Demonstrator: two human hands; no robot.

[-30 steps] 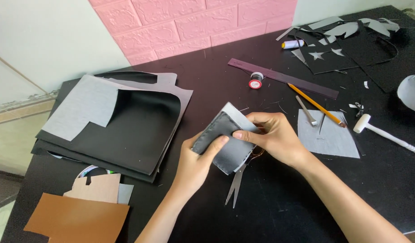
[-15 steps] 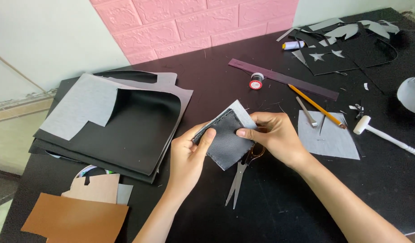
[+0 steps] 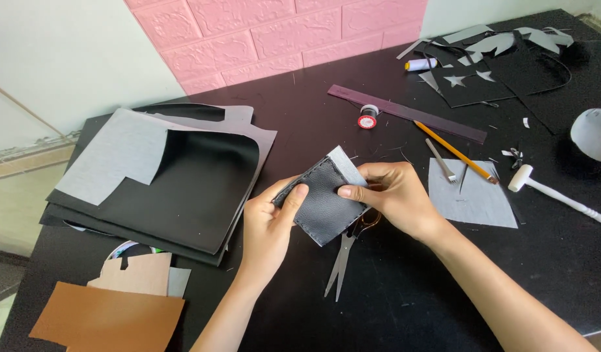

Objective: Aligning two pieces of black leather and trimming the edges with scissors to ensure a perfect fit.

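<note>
Where the head view looks down on the black table, both hands meet on one item.

Item 1: dark grey leather piece, stitched along its upper left edge, held just above the table at centre. Its long axis runs from upper left to lower right. A pale grey lining corner shows at its top.

Item 2: left hand, thumb pressed on the piece's left edge, fingers closed beneath it.

Item 3: right hand, fingertips pinched shut on the piece's right edge; the piece lies between the two hands, equally near each.

Item 4: scissors, flat on the table directly below the piece, blades pointing toward the viewer.

Labels and packages: red-and-white round thread spool behind the hands, beside a long dark ruler; white spool with yellow end farther back. Print too small to tell.

Other: yellow pencil, white mallet, stack of black sheets, brown leather piece.
</note>
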